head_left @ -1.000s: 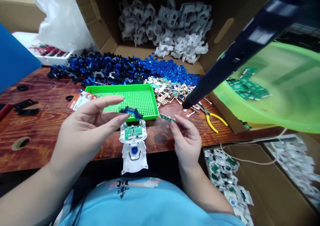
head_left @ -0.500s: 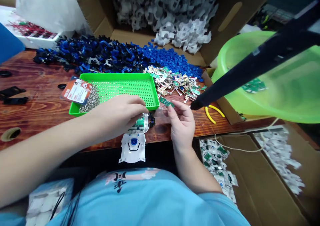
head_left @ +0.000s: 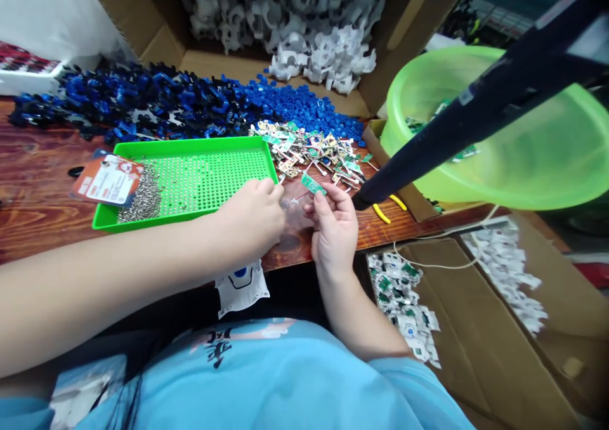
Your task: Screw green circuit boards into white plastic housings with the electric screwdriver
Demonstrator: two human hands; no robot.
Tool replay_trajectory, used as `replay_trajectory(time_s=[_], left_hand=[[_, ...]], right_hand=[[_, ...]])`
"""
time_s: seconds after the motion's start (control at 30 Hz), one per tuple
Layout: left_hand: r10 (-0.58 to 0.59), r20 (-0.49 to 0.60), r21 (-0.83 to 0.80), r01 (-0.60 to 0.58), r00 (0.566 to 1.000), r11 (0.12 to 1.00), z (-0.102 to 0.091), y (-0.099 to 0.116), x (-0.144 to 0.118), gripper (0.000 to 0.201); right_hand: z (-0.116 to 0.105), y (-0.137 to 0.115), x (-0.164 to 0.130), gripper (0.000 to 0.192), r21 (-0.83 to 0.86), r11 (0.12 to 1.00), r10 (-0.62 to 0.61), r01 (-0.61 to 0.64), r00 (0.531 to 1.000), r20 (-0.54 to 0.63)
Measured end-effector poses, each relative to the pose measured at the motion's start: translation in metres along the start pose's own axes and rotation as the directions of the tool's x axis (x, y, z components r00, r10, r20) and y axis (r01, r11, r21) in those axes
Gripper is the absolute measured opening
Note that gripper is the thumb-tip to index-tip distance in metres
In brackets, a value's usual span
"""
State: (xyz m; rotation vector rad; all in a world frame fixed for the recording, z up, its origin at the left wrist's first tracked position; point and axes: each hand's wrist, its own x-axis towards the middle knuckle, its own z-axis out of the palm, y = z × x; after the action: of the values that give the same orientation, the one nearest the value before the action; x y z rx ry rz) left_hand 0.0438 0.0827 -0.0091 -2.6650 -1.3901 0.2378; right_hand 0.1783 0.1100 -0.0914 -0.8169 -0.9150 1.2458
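My right hand [head_left: 335, 224] pinches a small green circuit board [head_left: 313, 183] between thumb and fingers, above the table's front edge. Close by on its left, my left hand [head_left: 254, 217] is closed with the knuckles up. Its fingertips are turned away, so whatever they hold is hidden. Beneath my left forearm, a white plastic shell [head_left: 243, 290] with a blue button and a black curved line sticks out past the table edge; its upper part is covered. Just beyond my left hand is the green perforated tray [head_left: 209, 163], with many small screws [head_left: 145, 195] at its left end.
Behind the tray are heaps of black-and-blue parts [head_left: 157, 103], blue pieces [head_left: 299, 110] and wired boards [head_left: 318, 151]. A dark pole [head_left: 451, 119] slants across the right, before a green basin [head_left: 537, 170]. Yellow-handled pliers [head_left: 382, 214] lie near its tip. White shells [head_left: 404, 303] fill a box below.
My left hand has moved right from over the white shell, toward my right hand. The circuit board in my right hand is tilted differently. The whole view has shifted.
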Motion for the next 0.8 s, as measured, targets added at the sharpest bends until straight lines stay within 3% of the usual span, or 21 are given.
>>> replay_trajectory(time_s=[0.17,0.4,0.63,0.8], left_hand=[[-0.031,0.001,0.022,0.031,1.000,0.999,0.000,0.007,0.000,0.010],[-0.152,-0.022,0.001,0.152,0.988,0.988,0.000,0.020,-0.008,0.023],[-0.119,-0.035,-0.030,0.118,0.992,0.993,0.012,0.015,-0.005,0.023],[-0.032,-0.090,-0.127,0.020,0.995,0.992,0.009,0.009,-0.011,0.021]], right_hand=[[0.000,0.001,0.000,0.029,-0.046,0.999,-0.016,0.016,1.000,0.003],[0.000,0.000,-0.002,0.027,0.007,1.000,-0.019,0.019,1.000,0.009],[0.000,0.001,-0.002,0.030,-0.037,0.999,-0.032,0.033,0.999,0.024],[-0.001,0.001,-0.002,0.030,0.004,0.999,-0.036,0.036,0.999,0.017]])
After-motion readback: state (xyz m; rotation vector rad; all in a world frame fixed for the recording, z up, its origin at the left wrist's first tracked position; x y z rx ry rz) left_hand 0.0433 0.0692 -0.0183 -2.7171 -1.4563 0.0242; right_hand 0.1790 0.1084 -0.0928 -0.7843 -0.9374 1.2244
